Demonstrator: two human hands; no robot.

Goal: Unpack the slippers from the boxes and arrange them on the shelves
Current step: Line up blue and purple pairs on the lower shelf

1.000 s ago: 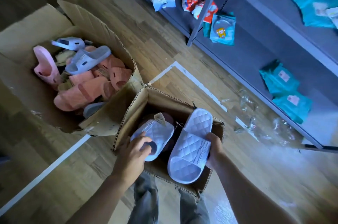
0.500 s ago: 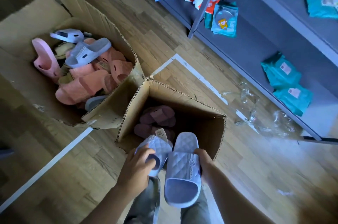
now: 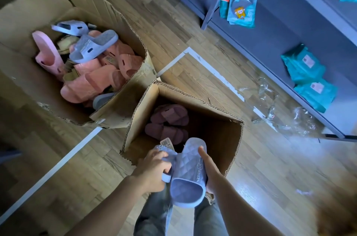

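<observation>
Two pale lilac quilted slippers are held side by side over the near edge of the small cardboard box (image 3: 222,120). My left hand (image 3: 152,173) grips the left slipper (image 3: 166,155), which carries a barcode tag. My right hand (image 3: 209,168) holds the right slipper (image 3: 188,178) along its side, index finger stretched up its edge. Inside the small box lie two dark mauve slippers (image 3: 168,123). The large box (image 3: 123,29) at the left holds several pink and grey-blue slippers (image 3: 92,46). The grey shelves (image 3: 280,29) run along the right.
Red-white and teal packets (image 3: 241,7) lie on the low shelf, more teal packets (image 3: 307,73) farther right. Crumpled clear plastic wrap (image 3: 270,104) litters the wooden floor beside the shelf. White tape lines (image 3: 214,73) cross the floor. My legs are below the slippers.
Both hands lifted the lilac slippers out of the small box and drew them toward me, bringing them together; the mauve slippers underneath came into sight.
</observation>
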